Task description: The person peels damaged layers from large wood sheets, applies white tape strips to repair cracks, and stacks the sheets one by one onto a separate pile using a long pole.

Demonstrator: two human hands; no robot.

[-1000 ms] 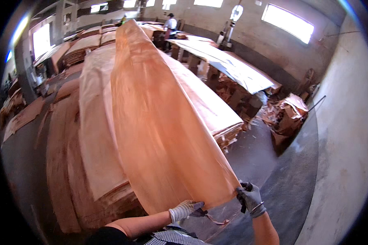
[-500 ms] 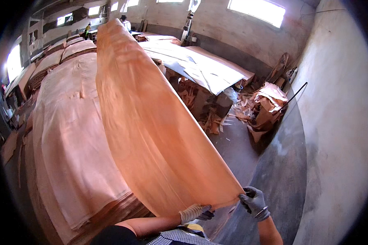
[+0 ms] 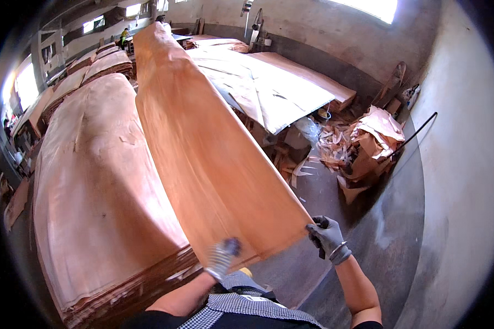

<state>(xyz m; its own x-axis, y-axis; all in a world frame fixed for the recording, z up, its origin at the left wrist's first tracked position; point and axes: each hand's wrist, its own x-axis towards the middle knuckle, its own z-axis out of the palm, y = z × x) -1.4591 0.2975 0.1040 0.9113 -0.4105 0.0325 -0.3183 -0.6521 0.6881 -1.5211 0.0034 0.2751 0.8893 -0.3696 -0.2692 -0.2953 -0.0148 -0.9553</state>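
A long thin sheet of orange-brown wood veneer [image 3: 203, 148] hangs in the air in front of me, stretching from my hands to the far end of the room. My left hand [image 3: 223, 256], in a pale knitted glove, grips its near edge on the left. My right hand [image 3: 326, 236], in a grey glove, grips the near right corner. Below and to the left lies a tall stack of veneer sheets [image 3: 93, 186], its layered edge showing at the front.
Another low stack with pale sheets [image 3: 269, 82] stands to the right. A heap of veneer scraps [image 3: 362, 142] lies on the concrete floor [image 3: 384, 236] by the grey wall [image 3: 461, 164]. More stacks [image 3: 104, 63] and a person [image 3: 125, 36] are far back.
The view has swung right and the held sheet has shifted right over the gap between stacks. Both hands keep hold of its near edge.
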